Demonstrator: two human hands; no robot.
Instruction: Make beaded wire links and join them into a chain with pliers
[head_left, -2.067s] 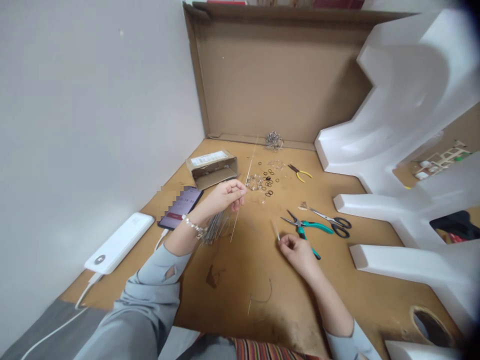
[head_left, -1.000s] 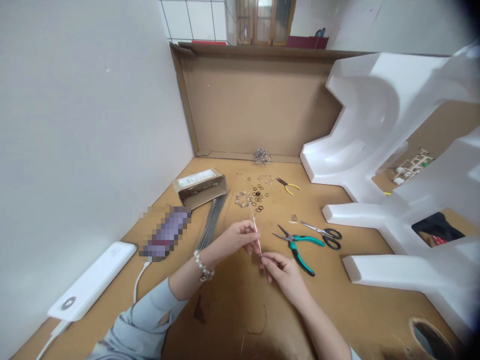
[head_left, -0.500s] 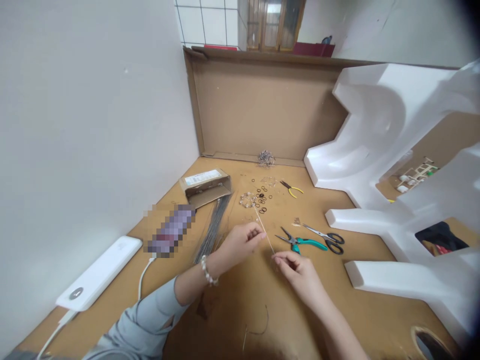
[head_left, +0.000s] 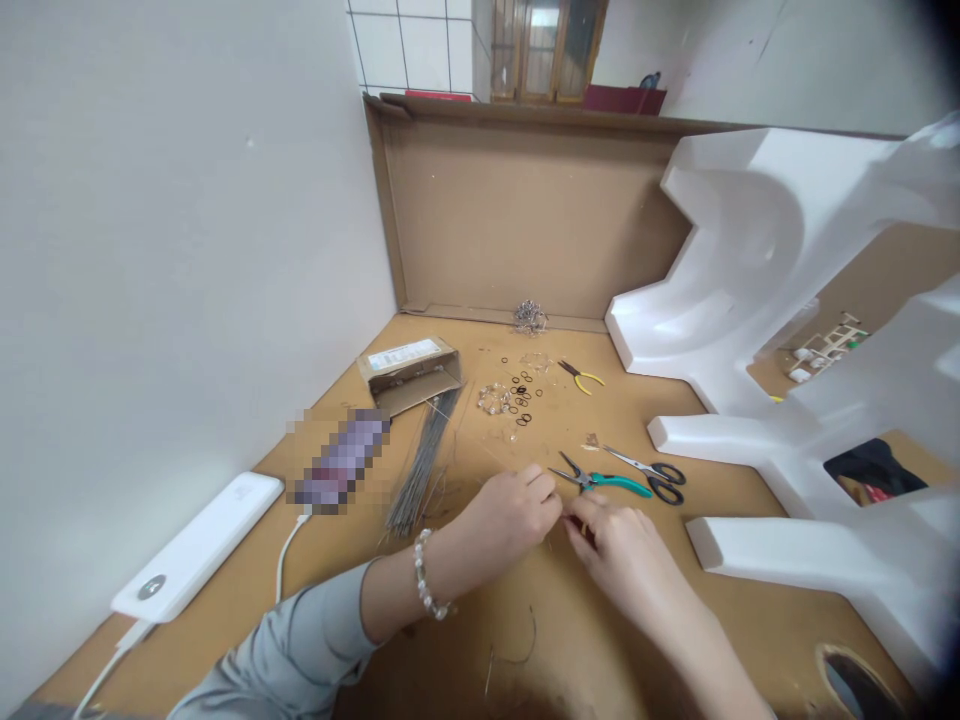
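Note:
My left hand point(head_left: 525, 510), with a beaded bracelet point(head_left: 429, 575) at its wrist, is closed with its fingertips pinched. Almost touching it, my right hand point(head_left: 619, 545) pinches too. Between them they hold a thin wire point(head_left: 564, 514), mostly hidden by the fingers. Just beyond my right hand lie teal-handled pliers point(head_left: 619, 486), with their jaws apart. Farther off are a ring of clear beads point(head_left: 494, 400) and several small dark rings point(head_left: 523, 402). A bundle of grey wires point(head_left: 427, 460) rests left of my hands.
Black-handled scissors point(head_left: 664, 480) and yellow-handled pliers point(head_left: 581, 377) lie on the right. An opened small carton point(head_left: 412, 372), a pixelated phone point(head_left: 341, 460) and a white power bank point(head_left: 199, 545) line the left. White foam point(head_left: 720, 440) borders the right side; a cardboard wall point(head_left: 540, 210) stands behind.
Both hands have come together, my left moving right and nearer to me. The wire that stretched from near the bead ring to my right fingers is now mostly hidden.

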